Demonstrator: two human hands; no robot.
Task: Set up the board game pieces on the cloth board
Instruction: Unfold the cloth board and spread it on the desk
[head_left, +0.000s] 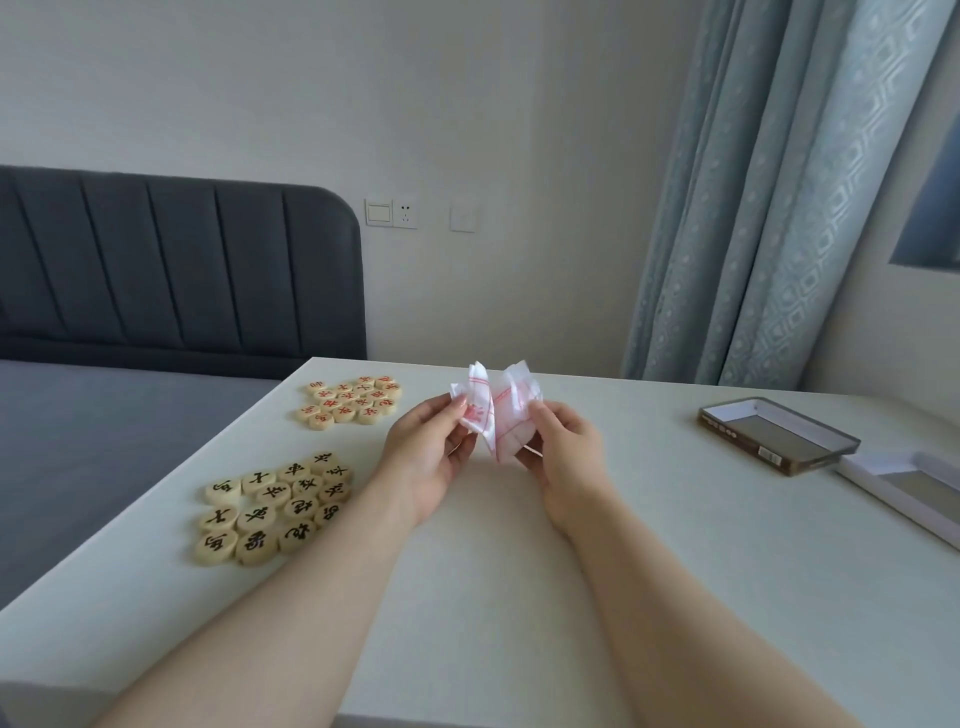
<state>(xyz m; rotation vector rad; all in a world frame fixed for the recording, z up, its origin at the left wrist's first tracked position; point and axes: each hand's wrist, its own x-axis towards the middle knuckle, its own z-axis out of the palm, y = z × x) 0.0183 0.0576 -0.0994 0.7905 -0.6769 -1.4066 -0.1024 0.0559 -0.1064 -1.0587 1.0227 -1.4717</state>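
A folded white cloth board (496, 410) with red lines is held above the middle of the white table (649, 545). My left hand (428, 457) pinches its left side and my right hand (563, 457) pinches its right side. The cloth is crumpled and partly spread between the hands. Several round wooden pieces with black characters (275, 506) lie in a cluster at the table's left edge. A second cluster with red characters (350, 400) lies farther back on the left.
An open brown box tray (776, 434) sits at the right of the table, with a white box part (904, 488) beside it near the right edge. A grey bed (104, 415) lies to the left, and a curtain (769, 208) hangs behind.
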